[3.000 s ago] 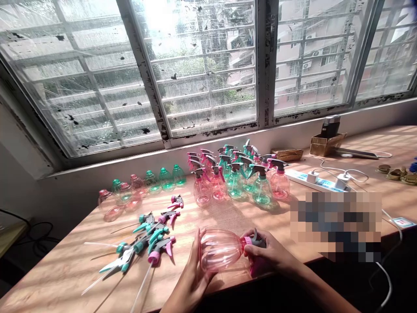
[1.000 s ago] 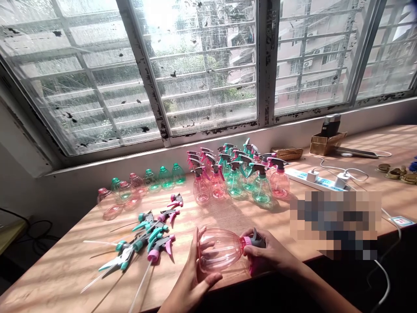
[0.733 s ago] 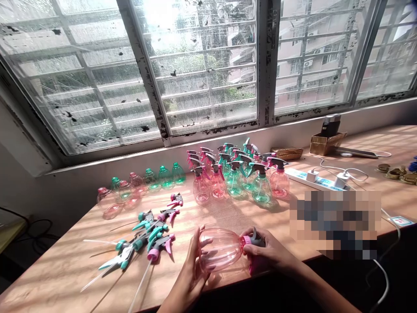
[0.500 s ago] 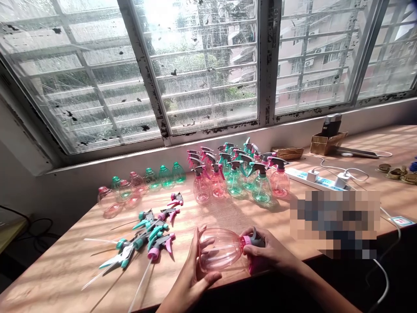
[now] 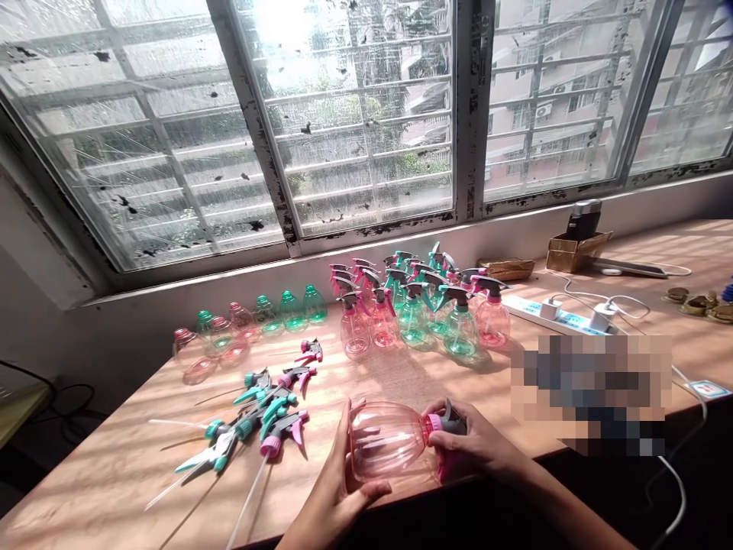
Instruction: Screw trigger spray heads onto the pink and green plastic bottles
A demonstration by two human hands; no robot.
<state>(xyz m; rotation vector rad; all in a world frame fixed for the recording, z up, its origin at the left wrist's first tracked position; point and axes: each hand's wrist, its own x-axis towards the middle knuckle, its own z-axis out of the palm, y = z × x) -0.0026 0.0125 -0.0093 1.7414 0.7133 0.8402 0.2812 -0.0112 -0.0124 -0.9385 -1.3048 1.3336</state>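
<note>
A clear pink spray bottle (image 5: 389, 439) lies sideways above the table's front edge, its base to the left. My left hand (image 5: 349, 473) cups the base end, fingers behind it and thumb below. With my right hand (image 5: 466, 435) I grip the pink collar and dark grey spray head (image 5: 450, 420) at the neck; part of the head is hidden by the fingers. To the left lies a pile of loose trigger spray heads (image 5: 263, 416), teal and pink, with thin tubes sticking out.
Several open pink and green bottles (image 5: 291, 312) stand along the window side. Right of them are bottles with spray heads fitted (image 5: 412, 313). A white power strip (image 5: 564, 317), a cardboard box (image 5: 573, 252) and cables lie farther right, with a blurred patch (image 5: 595, 389) nearer me.
Almost nothing differs. Both hands keep their hold on the spray bottle, and the reflections and finger shapes seen through it have shifted slightly.
</note>
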